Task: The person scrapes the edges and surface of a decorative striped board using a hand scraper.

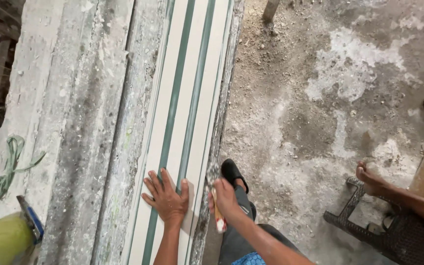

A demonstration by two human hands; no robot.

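Brush at the panel's right edge
Your left hand (pixel 167 198) lay open, steadying the striped panel (pixel 185 98); your right hand (pixel 224 196) gripped the paintbrush (pixel 215 196); short, even strokes suited.

A rough, paint-spattered bench (pixel 79 122) is seen, with a white panel (pixel 182 98) with green stripes laid lengthwise under the left fingers (pixel 159 180). A green cord (pixel 7 169) is lying well left of them.

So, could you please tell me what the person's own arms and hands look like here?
Both forearms are bare, with no sleeves in view. The left hand and right hand wear no gloves, and no rings, watch or bracelets show. Below the arms, dark grey trousers and a patch of blue patterned cloth are visible.
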